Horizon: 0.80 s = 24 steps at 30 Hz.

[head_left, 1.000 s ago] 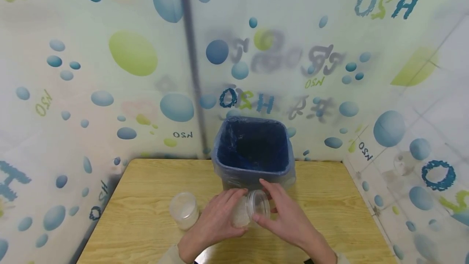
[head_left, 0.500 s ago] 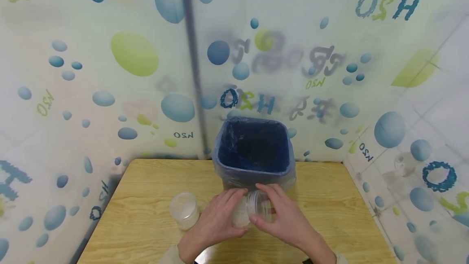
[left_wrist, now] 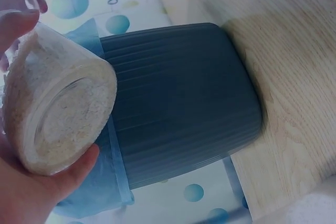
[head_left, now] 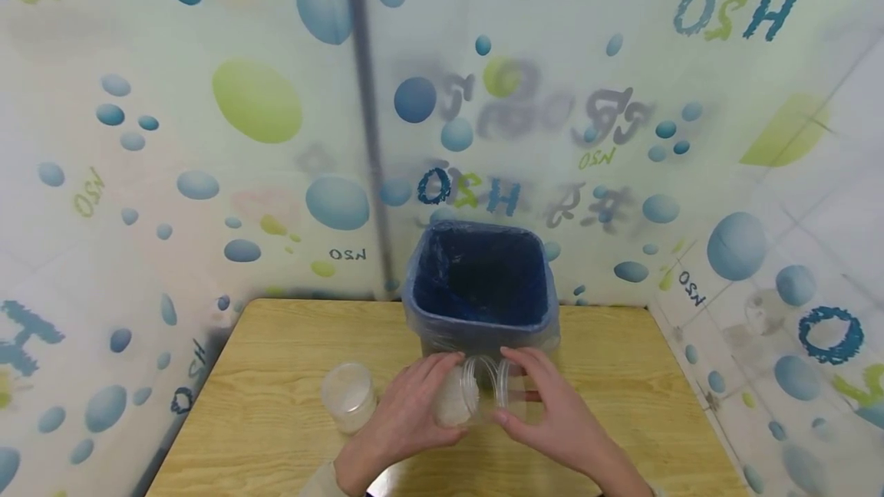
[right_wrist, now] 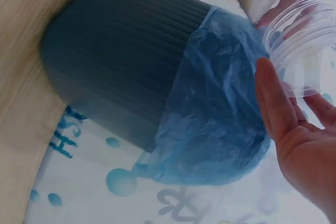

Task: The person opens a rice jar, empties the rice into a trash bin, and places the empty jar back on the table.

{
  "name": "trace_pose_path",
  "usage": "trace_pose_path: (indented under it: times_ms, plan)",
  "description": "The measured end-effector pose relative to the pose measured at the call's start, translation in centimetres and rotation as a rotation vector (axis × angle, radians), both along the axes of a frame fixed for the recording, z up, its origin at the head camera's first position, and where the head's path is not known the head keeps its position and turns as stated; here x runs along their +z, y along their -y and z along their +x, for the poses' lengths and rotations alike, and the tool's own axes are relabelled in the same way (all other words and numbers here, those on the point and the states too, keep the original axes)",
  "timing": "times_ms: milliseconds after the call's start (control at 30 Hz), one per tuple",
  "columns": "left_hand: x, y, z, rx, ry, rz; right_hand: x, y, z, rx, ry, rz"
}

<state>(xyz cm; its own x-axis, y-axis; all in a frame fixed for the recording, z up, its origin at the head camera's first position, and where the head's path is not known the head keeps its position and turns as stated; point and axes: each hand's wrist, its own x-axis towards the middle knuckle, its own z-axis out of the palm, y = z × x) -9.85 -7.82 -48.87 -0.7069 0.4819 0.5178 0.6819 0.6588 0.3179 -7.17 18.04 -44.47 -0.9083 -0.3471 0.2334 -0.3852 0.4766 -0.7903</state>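
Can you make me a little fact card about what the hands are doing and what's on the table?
Left hand: grips a tipped clear jar
Inside that jar: pale, grainy stuff
Right hand: holds a clear ridged plastic piece
Other jar: on the wooden table, beside the left hand
Bin: on the table, beyond the hands, with a blue liner

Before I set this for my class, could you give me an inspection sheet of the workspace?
Surface: wood-grain table.
Job's things: jar with pale contents, tipped sideways; clear plastic piece, lid or cup unclear.
Clutter: second jar, standing to the left of the left hand.
Hands: left hand grips the tipped jar; right hand holds the clear plastic piece.
Cables: nothing seen.
Surroundings: bin with blue liner, on the table beyond the hands; printed backdrop behind.
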Motion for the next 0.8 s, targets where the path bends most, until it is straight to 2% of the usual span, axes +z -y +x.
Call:
trace_pose_path:
  times_ms: [167, 300, 467, 600, 800]
  plan:
    - [-0.2, 0.0, 0.0, 0.013, -0.020, 0.021, -0.7, -1.4, 0.3, -0.023, 0.044, -0.047]
    - [-0.1, 0.2, 0.0, 0.028, -0.020, 0.023, -1.3, -2.3, 0.4, -0.061, 0.077, -0.035]
    - [0.0, 0.4, 0.0, 0.031, -0.013, 0.037, -2.2, -3.2, 0.5, -0.093, 0.146, 0.021]
    - [0.0, 0.6, 0.0, 0.024, -0.020, 0.056, -3.0, -3.8, 0.6, -0.103, 0.187, 0.106]
    - [0.0, 0.7, -0.2, 0.016, -0.038, 0.070, -5.4, -5.2, -0.3, -0.035, 0.232, 0.200]
